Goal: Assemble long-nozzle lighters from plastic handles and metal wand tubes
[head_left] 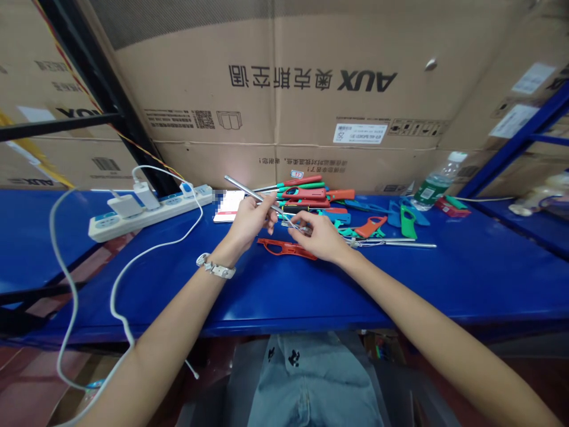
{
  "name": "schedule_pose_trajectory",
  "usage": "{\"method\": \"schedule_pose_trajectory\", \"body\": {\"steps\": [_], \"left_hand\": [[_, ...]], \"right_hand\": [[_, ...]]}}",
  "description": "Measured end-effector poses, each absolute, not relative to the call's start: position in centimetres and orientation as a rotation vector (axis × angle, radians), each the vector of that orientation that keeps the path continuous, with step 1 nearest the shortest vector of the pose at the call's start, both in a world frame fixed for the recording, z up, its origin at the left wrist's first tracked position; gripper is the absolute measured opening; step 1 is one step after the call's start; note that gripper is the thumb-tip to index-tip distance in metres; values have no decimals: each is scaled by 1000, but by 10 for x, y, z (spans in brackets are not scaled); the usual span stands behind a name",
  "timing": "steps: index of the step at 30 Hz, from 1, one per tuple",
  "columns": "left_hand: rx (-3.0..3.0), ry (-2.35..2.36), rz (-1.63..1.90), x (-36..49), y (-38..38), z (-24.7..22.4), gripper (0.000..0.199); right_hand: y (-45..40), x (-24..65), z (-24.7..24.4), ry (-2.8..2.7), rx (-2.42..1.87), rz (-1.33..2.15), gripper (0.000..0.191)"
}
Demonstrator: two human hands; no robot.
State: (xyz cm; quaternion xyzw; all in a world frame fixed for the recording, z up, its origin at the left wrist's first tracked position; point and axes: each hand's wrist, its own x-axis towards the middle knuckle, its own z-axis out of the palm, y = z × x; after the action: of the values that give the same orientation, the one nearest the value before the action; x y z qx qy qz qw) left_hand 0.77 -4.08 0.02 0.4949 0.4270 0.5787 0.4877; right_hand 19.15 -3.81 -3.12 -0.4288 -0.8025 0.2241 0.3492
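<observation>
At the centre of the frame, above the counter, the left hand is closed round a metal tube, probably to steady it, while the right hand pinches a wire at its lower end. An orange handle lies just below, perhaps for easy reach; coloured handles sit behind, seemingly leaving working room.

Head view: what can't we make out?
All head view:
Right hand: exact grip on the thin wires, too small and partly behind its fingers.
Metal tube: part covered by the left hand.
White card: left side, pixelated.
Carton label: fine print, too small.
</observation>
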Motion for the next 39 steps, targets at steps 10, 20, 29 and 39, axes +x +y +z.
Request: {"method": "schedule_pose_trajectory", "body": {"steps": [10, 20, 29, 39], "left_hand": [[1141, 1028, 1355, 11, -44, 2, 38], [1053, 1001, 1317, 14, -44, 0, 43], [887, 928, 1257, 19, -46, 1, 40], [1072, 1003, 1255, 19, -48, 1, 41]], "right_hand": [[-36, 187, -32, -2036, -996, 541, 26], [-41, 186, -30, -1880, -945, 694, 32], [-41, 182, -33, -1747, -890, 748, 30], [-40, 192, -34, -2014, -1027, 372, 13]]}}
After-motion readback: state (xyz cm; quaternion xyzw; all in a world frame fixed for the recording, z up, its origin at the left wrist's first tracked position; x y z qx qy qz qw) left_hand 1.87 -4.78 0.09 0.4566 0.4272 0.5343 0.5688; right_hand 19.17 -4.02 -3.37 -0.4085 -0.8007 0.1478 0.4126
